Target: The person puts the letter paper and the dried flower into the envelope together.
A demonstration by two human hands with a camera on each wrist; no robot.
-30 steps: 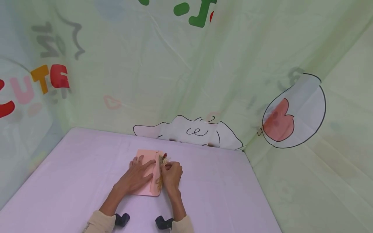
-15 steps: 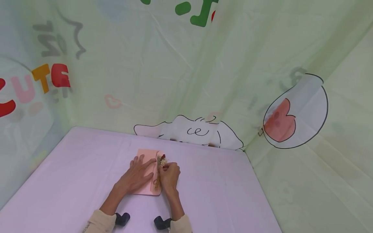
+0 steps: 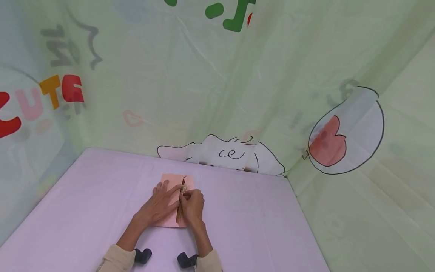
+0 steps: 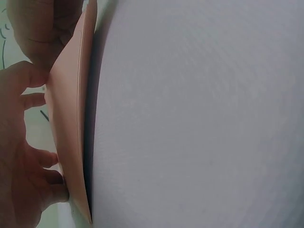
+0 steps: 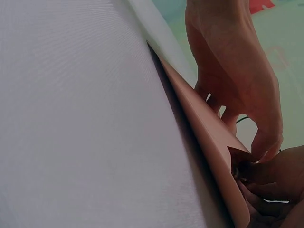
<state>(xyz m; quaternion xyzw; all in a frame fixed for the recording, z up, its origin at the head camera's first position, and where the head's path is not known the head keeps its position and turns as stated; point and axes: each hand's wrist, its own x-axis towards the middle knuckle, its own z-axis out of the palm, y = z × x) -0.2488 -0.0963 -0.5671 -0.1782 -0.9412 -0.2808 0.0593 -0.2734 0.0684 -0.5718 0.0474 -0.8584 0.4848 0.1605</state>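
Note:
A pink paper envelope (image 3: 174,177) lies flat on the table. My left hand (image 3: 159,203) rests on its left part with fingers spread, and its fingertips touch the paper in the left wrist view too. Along the envelope's opening runs a small dried flower sprig (image 3: 184,186), with a red tip, pale blossoms and brown stems. My right hand (image 3: 192,206) pinches the sprig between thumb and fingers. In the right wrist view the envelope's edge (image 5: 209,135) gapes near the right fingers (image 5: 275,173); the sprig there is dark and mostly hidden.
A lavender cloth covers the table (image 3: 251,226). Pale green printed curtains (image 3: 142,83) stand behind it and at both sides. Dark wrist camera mounts (image 3: 143,256) sit by the sleeves (image 3: 117,258).
My right hand has moved left with the flower sprig, from the envelope's right edge to the opening near the left fingertips. The flap is less visible now. My left hand stays about where it was.

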